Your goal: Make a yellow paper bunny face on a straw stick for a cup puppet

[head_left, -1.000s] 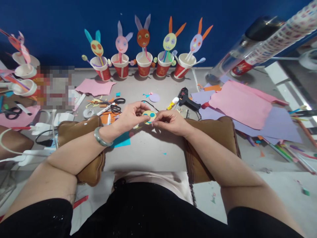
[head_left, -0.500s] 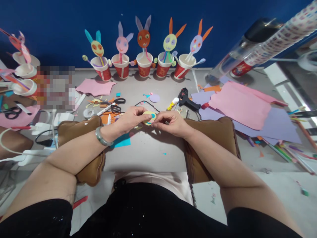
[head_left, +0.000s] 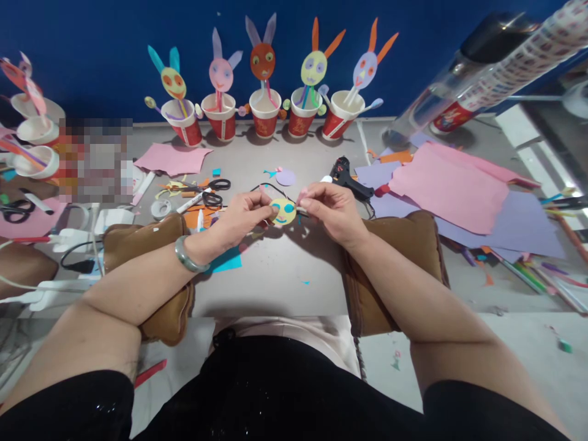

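A: Where is the yellow, round paper face [head_left: 285, 215] which you are working on?
B: It is between your two hands, above the grey table [head_left: 275, 288]. It shows blue eye patches and a curved blue mouth.
A: And how is your left hand [head_left: 245, 215]?
B: It is narrow, thumb and fingers pinching the left edge of the face. Your thumb covers a part of one eye.
A: And your right hand [head_left: 337, 213]?
B: Its fingertips are near together, at the right edge of the face. I cannot tell if they are fully closed, or what is between them.
A: What is around you?
B: Your forearms lie over two brown, padded cushions [head_left: 402, 248]. A bright blue paper sheet [head_left: 228, 260] is near your left wrist. Beyond your hands lie a light purple paper disc [head_left: 285, 177] and, more to the right, a black glue gun [head_left: 351, 182]. Along the blue wall [head_left: 303, 18] stand five red-and-white paper cups [head_left: 265, 124], each with a paper rabbit head.
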`<state>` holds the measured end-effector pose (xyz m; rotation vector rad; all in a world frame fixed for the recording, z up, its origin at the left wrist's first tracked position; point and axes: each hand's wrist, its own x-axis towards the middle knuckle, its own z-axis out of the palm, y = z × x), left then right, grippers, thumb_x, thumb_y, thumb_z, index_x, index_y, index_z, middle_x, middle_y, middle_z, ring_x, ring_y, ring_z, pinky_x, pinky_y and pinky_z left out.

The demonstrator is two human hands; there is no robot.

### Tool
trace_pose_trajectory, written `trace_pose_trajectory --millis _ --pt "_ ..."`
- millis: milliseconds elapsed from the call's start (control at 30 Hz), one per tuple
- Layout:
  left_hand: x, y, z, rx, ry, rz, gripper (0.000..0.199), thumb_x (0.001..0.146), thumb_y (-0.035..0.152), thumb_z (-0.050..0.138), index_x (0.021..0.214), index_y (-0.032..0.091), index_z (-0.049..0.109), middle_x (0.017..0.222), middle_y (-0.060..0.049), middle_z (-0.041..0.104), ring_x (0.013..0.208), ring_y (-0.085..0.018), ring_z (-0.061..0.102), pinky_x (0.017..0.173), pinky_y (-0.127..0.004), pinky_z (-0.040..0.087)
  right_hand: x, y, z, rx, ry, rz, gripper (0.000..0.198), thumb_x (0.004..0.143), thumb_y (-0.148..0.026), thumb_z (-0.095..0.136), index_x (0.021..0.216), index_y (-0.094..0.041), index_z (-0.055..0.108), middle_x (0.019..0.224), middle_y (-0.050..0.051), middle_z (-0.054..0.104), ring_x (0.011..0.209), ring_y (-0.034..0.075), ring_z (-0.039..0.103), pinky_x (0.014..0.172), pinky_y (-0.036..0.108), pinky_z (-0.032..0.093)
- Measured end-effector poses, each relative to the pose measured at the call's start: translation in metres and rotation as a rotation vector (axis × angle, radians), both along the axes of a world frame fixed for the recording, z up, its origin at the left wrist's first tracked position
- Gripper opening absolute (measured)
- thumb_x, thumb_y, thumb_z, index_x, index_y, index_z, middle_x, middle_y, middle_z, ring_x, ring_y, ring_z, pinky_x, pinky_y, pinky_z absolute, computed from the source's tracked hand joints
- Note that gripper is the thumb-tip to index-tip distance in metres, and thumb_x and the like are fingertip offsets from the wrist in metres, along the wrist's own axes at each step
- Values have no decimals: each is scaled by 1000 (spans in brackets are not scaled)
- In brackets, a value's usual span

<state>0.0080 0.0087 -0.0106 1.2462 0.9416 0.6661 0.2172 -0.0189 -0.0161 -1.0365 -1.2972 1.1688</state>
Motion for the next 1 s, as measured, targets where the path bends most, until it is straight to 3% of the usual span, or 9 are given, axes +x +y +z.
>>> trace_pose_trajectory --millis 133,333,533,1000 --pt "3 -6 1 50 75 -68 18 78 33 71 73 18 62 65 1 62 57 -10 57 56 -26 47 0 0 -1 -57 -46 -86 38 74 -54 82 77 -19 67 68 -1 67 46 6 42 46 25 38" --pt "7 -15 12 98 227 -117 21 80 34 67 69 17 62 58 2 59 52 -9 51 48 -23 39 -6 -4 2 -132 -90 30 39 73 -55 82 76 -18 69 62 -2 63 49 8 46 45 24 36" --pt "7 -15 11 212 302 -134 23 81 36 66 68 17 63 55 3 56 51 -8 44 45 -22 35 -5 -3 0 -149 -93 100 39 72 -54 83 75 -18 69 63 -2 61 56 9 50 52 26 41" --pt "7 -16 13 190 354 -129 24 80 37 64 70 15 64 56 3 56 48 -6 42 43 -19 33 -4 -2 0 -187 -88 125 40 71 -52 84 74 -16 67 52 -6 52 46 6 39 44 24 27"
